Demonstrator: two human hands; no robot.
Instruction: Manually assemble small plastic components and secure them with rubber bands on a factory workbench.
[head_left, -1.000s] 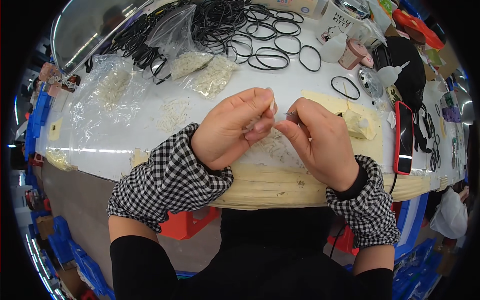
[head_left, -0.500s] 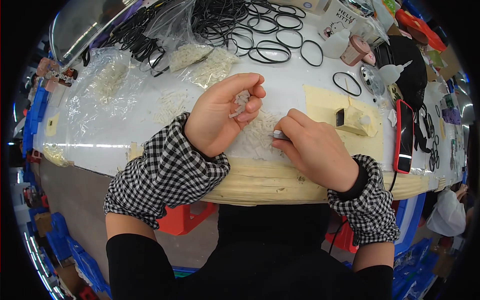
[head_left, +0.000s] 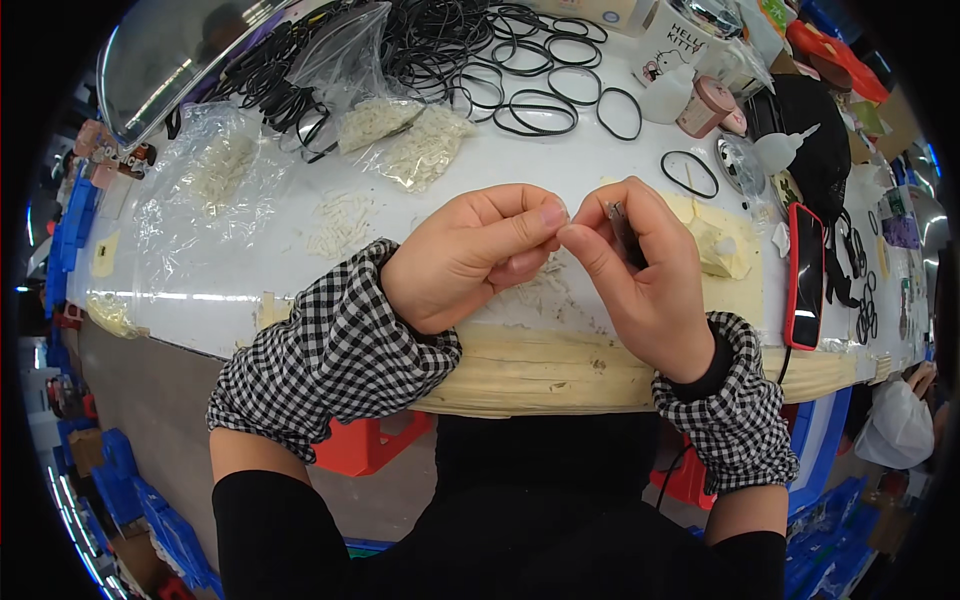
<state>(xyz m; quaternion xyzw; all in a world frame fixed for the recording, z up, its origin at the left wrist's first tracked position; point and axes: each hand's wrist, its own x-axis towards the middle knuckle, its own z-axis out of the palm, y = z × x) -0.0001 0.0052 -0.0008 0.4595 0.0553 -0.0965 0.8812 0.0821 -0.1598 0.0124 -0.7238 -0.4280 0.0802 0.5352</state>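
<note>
Surface (head_left: 570, 165) lay strewn with small white pieces (head_left: 340, 228), some beneath hands, more in clear bag (head_left: 428, 152); plenty seemed undone. Left hand (head_left: 465, 250) pinched closed, contents hidden; right hand (head_left: 655, 275) held dark tool (head_left: 627, 237), fingertips close to left's; how much finished, couldn't tell

At the table's right, a phone in a red case (head_left: 805, 277) lies near a black fabric item (head_left: 820, 140), with a black cable (head_left: 787, 366) at its lower end. A white squeeze bottle (head_left: 667, 97) stands beside a pink tub (head_left: 706, 108). Black loops (head_left: 537, 114) spread across the far side. Below are a red stool (head_left: 362, 446) on the left, blue crates (head_left: 125, 458) farther left, and a white bag (head_left: 897, 428) at the far right.
</note>
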